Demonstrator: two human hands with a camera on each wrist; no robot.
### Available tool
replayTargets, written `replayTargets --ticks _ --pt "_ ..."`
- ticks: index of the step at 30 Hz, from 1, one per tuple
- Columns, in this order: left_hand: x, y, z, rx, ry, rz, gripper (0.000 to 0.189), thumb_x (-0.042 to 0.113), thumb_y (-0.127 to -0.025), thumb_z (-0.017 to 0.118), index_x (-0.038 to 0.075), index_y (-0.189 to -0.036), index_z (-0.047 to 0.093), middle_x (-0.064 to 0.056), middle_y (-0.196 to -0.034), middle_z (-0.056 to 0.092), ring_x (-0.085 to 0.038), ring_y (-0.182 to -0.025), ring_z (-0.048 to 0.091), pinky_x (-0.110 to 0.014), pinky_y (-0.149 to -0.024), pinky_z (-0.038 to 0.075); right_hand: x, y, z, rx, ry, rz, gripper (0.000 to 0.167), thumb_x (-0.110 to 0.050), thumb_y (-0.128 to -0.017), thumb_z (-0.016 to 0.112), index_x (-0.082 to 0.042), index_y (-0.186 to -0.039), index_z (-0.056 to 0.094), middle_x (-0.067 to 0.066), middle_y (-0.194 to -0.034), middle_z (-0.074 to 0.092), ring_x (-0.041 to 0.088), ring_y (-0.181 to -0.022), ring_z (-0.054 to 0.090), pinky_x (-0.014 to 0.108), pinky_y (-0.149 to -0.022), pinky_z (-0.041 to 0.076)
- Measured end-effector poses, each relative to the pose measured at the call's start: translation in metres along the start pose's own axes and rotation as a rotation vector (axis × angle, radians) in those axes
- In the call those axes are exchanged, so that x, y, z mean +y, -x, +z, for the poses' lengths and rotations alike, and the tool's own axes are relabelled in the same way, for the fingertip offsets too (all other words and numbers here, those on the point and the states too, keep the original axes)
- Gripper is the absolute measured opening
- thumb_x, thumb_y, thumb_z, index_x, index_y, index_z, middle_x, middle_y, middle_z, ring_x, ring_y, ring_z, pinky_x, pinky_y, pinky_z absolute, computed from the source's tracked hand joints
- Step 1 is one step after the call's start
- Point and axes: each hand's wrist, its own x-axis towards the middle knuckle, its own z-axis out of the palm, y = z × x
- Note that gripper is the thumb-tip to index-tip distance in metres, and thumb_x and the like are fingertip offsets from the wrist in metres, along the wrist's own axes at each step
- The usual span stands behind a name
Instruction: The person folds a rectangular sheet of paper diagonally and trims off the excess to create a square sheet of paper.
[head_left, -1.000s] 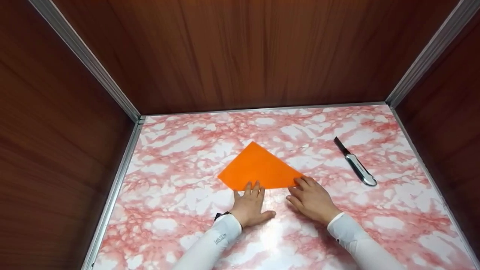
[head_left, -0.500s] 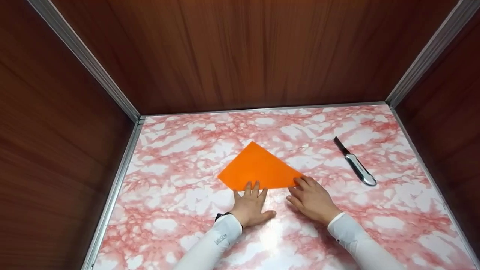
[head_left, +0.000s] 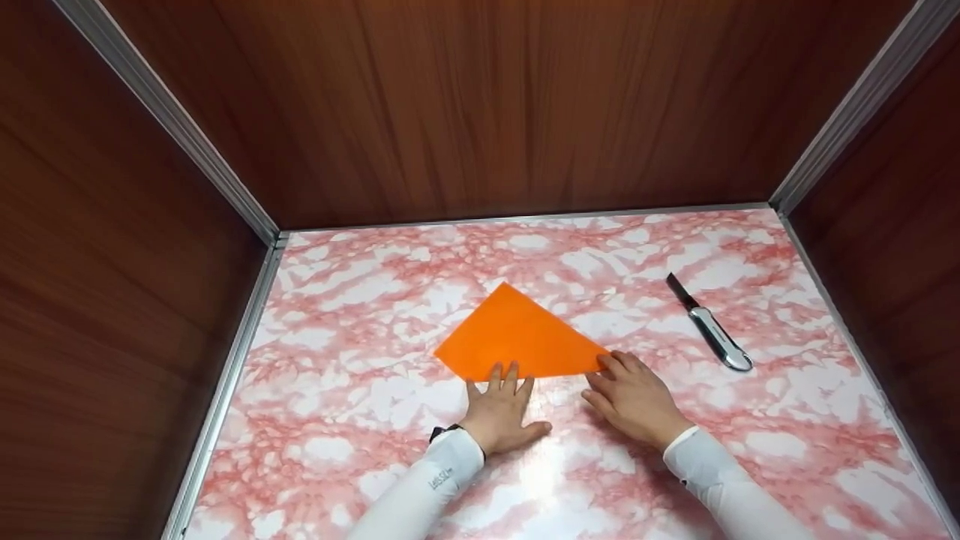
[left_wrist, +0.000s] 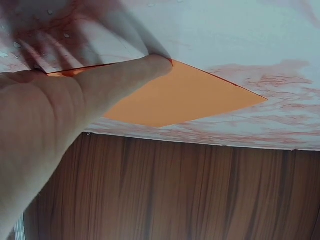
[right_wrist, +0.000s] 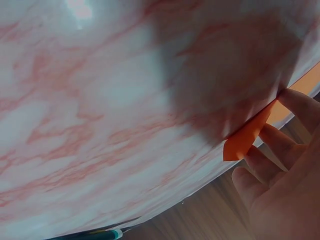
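Observation:
A folded sheet of orange paper (head_left: 517, 330) lies on the table, its peak pointing away from me. My left hand (head_left: 496, 416) has its fingers spread, and their tips rest on the paper's near edge; the thumb points to the right over the tabletop. At the paper's right corner, the fingertips of my right hand (head_left: 634, 394) touch the sheet. In the right wrist view, a darker orange flap (right_wrist: 245, 137) shows under those fingers (right_wrist: 280, 145). The left wrist view shows a digit of the left hand reaching across the paper (left_wrist: 190, 95).
A utility knife (head_left: 716, 337) with its dark blade pointing away lies to the right on the pink-and-white marbled table (head_left: 360, 300). Brown wood-grain panels (head_left: 480, 112) with metal edging rise at the back and on both sides.
My right hand has slid slightly to the right along the paper's edge, toward the corner. The left hand and the paper stay in place.

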Motion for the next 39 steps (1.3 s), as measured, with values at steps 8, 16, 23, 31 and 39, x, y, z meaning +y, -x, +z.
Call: replayTargets --ticks 8,16,23,31,39 --pt "-0.001 0.000 0.001 -0.012 0.004 -0.001 0.092 0.081 -0.085 0.030 0.023 -0.156 0.023 -0.011 -0.161 0.012 -0.036 -0.145 0.011 -0.073 -0.098 0.023 0.011 0.010 -0.005 -0.015 -0.013 0.078 0.047 -0.048 -0.098 0.050 -0.012 -0.121 0.071 0.017 -0.133 0.053 0.041 -0.126 0.042 0.053 -0.108 0.025" --pt "-0.002 0.000 0.002 -0.003 0.005 0.006 0.092 0.082 -0.085 0.029 0.024 -0.156 0.024 -0.011 -0.161 0.013 -0.036 -0.145 0.012 -0.073 -0.098 0.024 0.021 0.019 -0.010 -0.027 -0.017 0.112 0.047 -0.047 -0.098 0.050 -0.011 -0.123 0.069 0.018 -0.135 0.053 0.042 -0.127 0.041 0.054 -0.108 0.025" --pt "-0.001 0.000 0.003 0.004 0.000 0.007 0.092 0.082 -0.085 0.029 0.023 -0.156 0.023 -0.012 -0.161 0.013 -0.036 -0.145 0.012 -0.073 -0.098 0.024 0.030 0.027 -0.012 0.000 -0.015 0.135 0.048 -0.048 -0.098 0.049 -0.012 -0.123 0.069 0.019 -0.134 0.053 0.044 -0.127 0.040 0.055 -0.108 0.024" --pt "-0.001 0.000 0.002 0.006 0.005 0.012 0.092 0.081 -0.085 0.030 0.023 -0.156 0.023 -0.012 -0.161 0.014 -0.036 -0.145 0.012 -0.073 -0.098 0.023 0.037 0.035 -0.017 -0.033 -0.006 0.189 0.051 -0.050 -0.099 0.047 -0.013 -0.128 0.067 0.019 -0.136 0.052 0.044 -0.129 0.037 0.056 -0.108 0.023" --pt "0.001 0.001 0.001 0.008 -0.006 0.007 0.092 0.081 -0.085 0.031 0.023 -0.156 0.024 -0.012 -0.160 0.015 -0.036 -0.145 0.014 -0.073 -0.097 0.024 0.037 0.037 -0.017 -0.066 -0.012 0.215 0.053 -0.051 -0.099 0.046 -0.012 -0.131 0.064 0.020 -0.137 0.050 0.044 -0.130 0.035 0.057 -0.107 0.023"
